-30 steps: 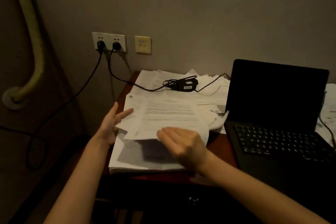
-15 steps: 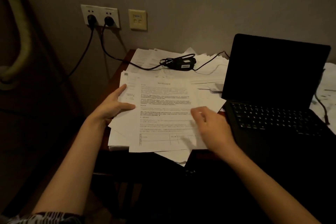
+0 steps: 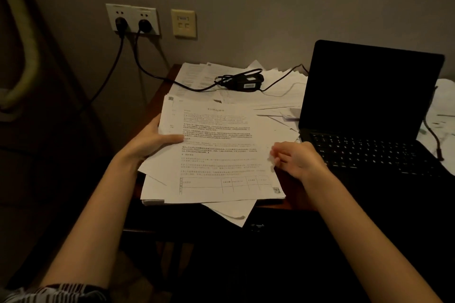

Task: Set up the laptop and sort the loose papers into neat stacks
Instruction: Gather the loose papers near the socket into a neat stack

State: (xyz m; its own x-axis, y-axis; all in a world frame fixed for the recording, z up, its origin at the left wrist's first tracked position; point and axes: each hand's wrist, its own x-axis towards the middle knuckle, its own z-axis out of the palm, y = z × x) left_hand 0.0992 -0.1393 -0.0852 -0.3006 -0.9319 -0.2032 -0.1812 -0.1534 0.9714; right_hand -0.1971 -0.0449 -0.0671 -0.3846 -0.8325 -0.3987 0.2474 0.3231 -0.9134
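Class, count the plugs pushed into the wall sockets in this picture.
2. Left plug and right plug sit side by side in the white socket plate. The beige plate beside it holds none.

Sheaf of papers (image 3: 216,150), lifted and curled a second ago, now lies flat on the stack. Left hand (image 3: 150,141) grips its left edge, thumb on top; right hand (image 3: 295,157) at right edge, fingers curled.
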